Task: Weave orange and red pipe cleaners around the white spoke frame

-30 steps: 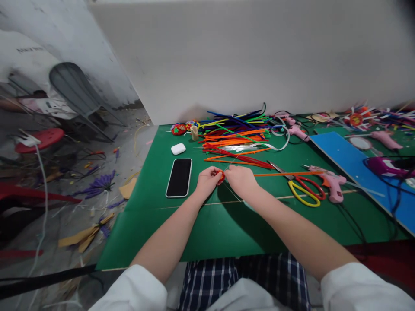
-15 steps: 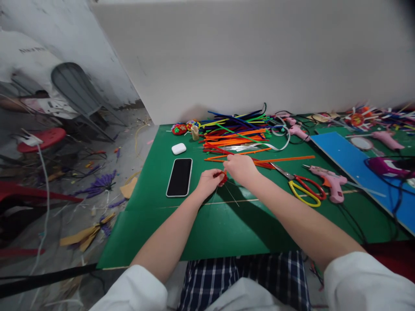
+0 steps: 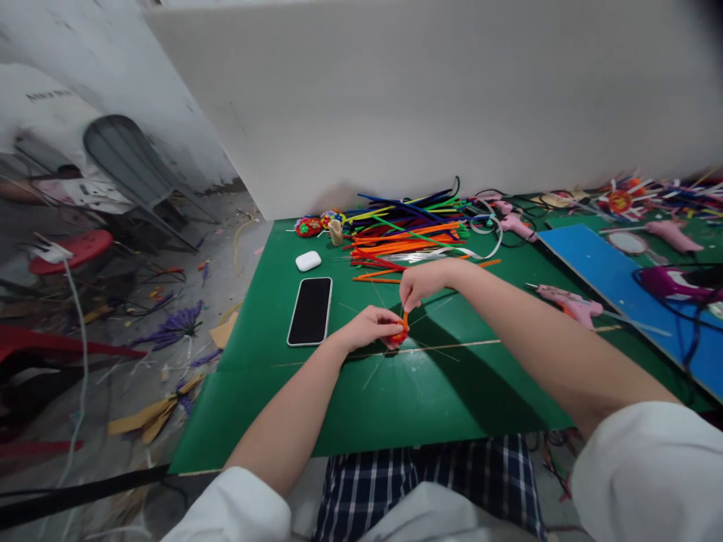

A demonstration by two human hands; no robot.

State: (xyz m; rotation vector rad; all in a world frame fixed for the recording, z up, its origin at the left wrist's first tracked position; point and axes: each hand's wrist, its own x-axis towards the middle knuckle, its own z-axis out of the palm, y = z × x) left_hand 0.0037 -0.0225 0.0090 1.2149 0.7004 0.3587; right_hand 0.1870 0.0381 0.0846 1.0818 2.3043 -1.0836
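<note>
My left hand (image 3: 368, 327) is closed on a small red and orange pipe-cleaner piece (image 3: 401, 334) with thin wires spreading out around it, low over the green table. Just above it, my right hand (image 3: 422, 283) pinches the short orange pipe cleaner (image 3: 405, 318) that rises from the piece. Behind my hands lies a pile of loose pipe cleaners (image 3: 410, 233) in orange, red, green, yellow and blue. A phone (image 3: 310, 312) rests to the left of my left hand.
A white earbud case (image 3: 308, 261) and finished colourful balls (image 3: 308, 226) sit at the back left. On the right are a pink glue gun (image 3: 570, 305) and a blue board (image 3: 604, 263). A person sits at the far left near a grey chair (image 3: 127, 162).
Both hands have shifted slightly right, with the piece turned so its wires show spread out. The orange strand has shortened at the right, and my right forearm now covers the scissors.
</note>
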